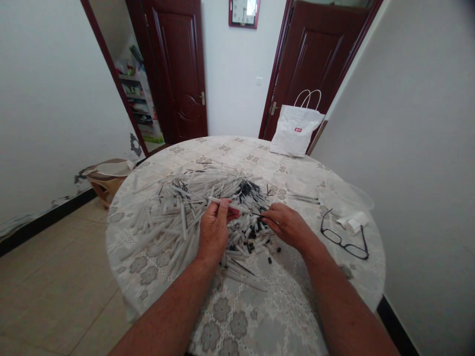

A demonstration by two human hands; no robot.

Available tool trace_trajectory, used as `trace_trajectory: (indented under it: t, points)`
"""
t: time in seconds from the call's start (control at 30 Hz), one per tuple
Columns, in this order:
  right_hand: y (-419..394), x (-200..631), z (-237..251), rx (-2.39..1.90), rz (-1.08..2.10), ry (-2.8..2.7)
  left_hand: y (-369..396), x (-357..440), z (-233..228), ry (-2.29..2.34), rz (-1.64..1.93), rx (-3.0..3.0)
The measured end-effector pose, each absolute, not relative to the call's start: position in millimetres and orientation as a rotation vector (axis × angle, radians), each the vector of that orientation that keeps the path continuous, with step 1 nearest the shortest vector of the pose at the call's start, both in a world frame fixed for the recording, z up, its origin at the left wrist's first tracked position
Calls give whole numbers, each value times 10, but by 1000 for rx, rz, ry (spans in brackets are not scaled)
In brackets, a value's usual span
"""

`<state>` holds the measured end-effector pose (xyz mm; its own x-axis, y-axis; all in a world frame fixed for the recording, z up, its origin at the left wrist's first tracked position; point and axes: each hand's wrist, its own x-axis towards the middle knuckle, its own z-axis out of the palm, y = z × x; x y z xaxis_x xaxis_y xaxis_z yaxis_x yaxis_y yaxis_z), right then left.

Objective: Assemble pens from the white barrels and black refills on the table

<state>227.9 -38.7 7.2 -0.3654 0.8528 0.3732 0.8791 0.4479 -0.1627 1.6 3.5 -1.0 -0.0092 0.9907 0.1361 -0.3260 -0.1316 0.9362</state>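
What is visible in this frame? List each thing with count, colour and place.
white pen barrels: a large pile, too many to count, table centre-left
small black pen parts: many, black, mid-pile and beside the hands
round table: one, floral cloth, foreground
glasses: one pair, black frame, table right
paper bag: one, white, table's far edge
crumpled white item: one, behind the glasses
doors: two, dark red, back wall
stool: one, brown, floor left
left hand: holds one white barrel
right hand: fingertips on black parts

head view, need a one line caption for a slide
Left hand holds a white pen barrel, right hand picks among small black pen parts on a round table.
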Motion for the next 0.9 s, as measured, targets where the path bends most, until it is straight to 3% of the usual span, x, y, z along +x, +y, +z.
trace_trajectory:
  t: [0.23,0.57,0.8,0.9]
  points:
    - [-409,2258,125,-1421,-71,-2237,35,2,-5,906,1409,1075]
    - [-507,2226,263,-1294,498,-1798,-82,87,34,724,1177,936]
    - [-463,1849,106,-1300,505,-1486,-180,139,3,629,989,961]
    - [-443,1700,44,-1187,661,-1416,-204,150,0,600,901,985]
